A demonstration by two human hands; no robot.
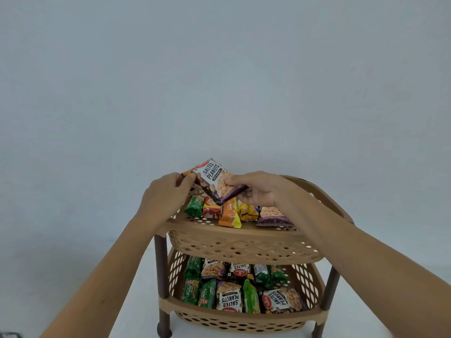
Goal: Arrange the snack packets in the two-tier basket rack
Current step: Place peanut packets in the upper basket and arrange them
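Note:
A tan two-tier basket rack with brown legs stands in front of me. Over its top basket I hold a salted peanuts packet, tilted. My right hand grips its lower right end, and my left hand pinches its upper left corner, where an orange packet edge also shows. In the top basket lie a green packet, a red one, an orange one, a yellow one and a peanuts packet. The lower basket holds several green and peanuts packets in rows.
The rack stands on a white floor against a plain grey-blue wall. The top basket's curved handle rim rises behind my right wrist. A dark object peeks in at the bottom left corner.

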